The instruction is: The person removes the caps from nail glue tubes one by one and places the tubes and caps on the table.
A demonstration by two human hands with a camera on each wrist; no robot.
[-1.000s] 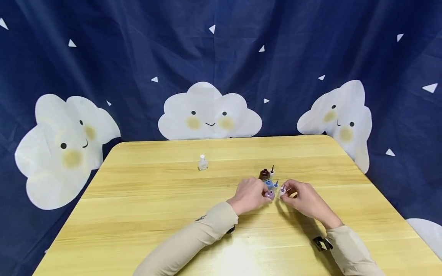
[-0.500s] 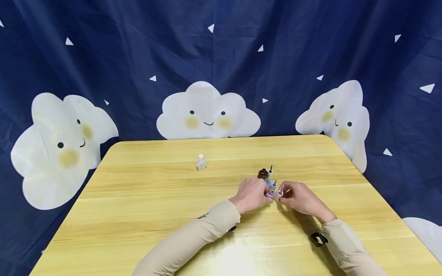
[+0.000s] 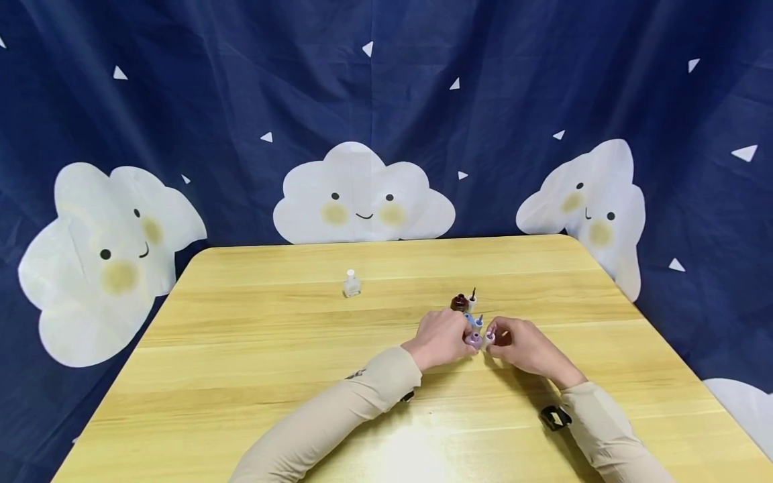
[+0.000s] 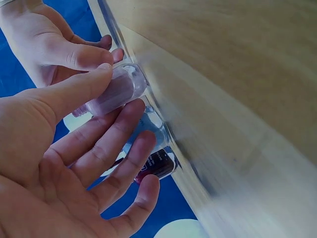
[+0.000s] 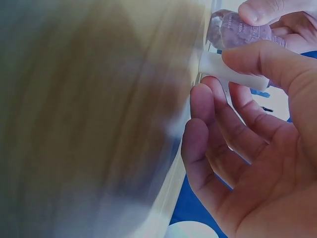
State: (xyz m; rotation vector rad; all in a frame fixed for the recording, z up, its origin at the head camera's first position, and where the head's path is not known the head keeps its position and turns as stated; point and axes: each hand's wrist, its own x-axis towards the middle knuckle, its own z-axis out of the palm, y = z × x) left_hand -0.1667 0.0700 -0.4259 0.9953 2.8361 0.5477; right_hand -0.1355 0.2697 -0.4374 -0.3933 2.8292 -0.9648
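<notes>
Between thumb and fingers, my left hand (image 3: pixel 443 339) pinches an uncapped purple nail polish bottle (image 3: pixel 474 341), standing upright on the table. Just right of it, my right hand (image 3: pixel 525 345) pinches a white nail polish cap (image 5: pixel 230 72) that stands on its top, its brush pointing up. In the right wrist view the cap is close beside the purple bottle. Behind, an open blue polish bottle (image 4: pixel 151 131), partly hidden by my left fingers in the head view, has its upturned cap (image 3: pixel 479 324) alongside. Farther back is an open dark red bottle (image 3: pixel 459 303) with its upturned cap (image 3: pixel 473 303).
A clear nail polish bottle (image 3: pixel 351 285) with its white cap on stands toward the back, left of the group. The wooden table (image 3: pixel 241 362) reaches back to a dark blue curtain (image 3: pixel 241 80) printed with clouds.
Compared with a second ago, the purple bottle and the white cap stand slightly closer together. Over the last half second both hands have hardly moved, and the head view has shifted a little.
</notes>
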